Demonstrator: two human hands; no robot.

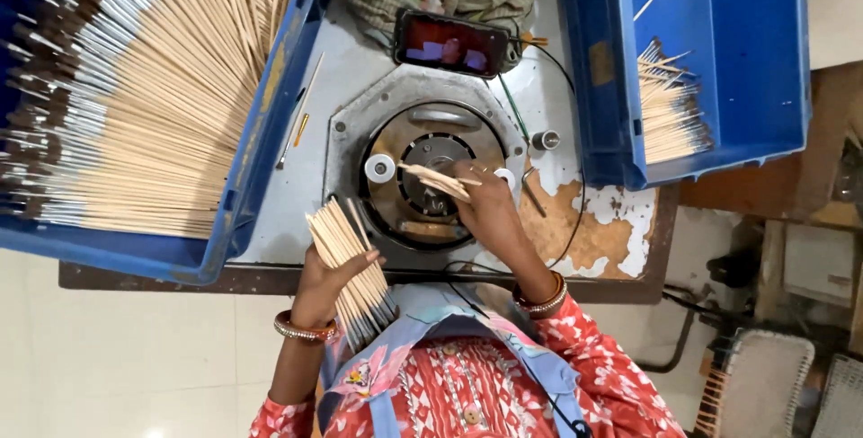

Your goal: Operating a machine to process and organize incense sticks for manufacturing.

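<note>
Left hand (pixel 325 278) clamped on a fanned bundle of pale wooden brush handles (pixel 352 265), metal ferrules toward her lap. Right hand (pixel 486 206) pinched a few handles (pixel 438 181) over the round machine head (pixel 430 177). Beyond: blue crate (pixel 235 213) packed with same sticks.

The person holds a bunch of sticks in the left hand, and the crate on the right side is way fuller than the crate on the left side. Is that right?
Not quite. The head view shows the left crate packed with sticks, while the right crate holds only a small pile. The left hand does hold a bunch of sticks.
</note>
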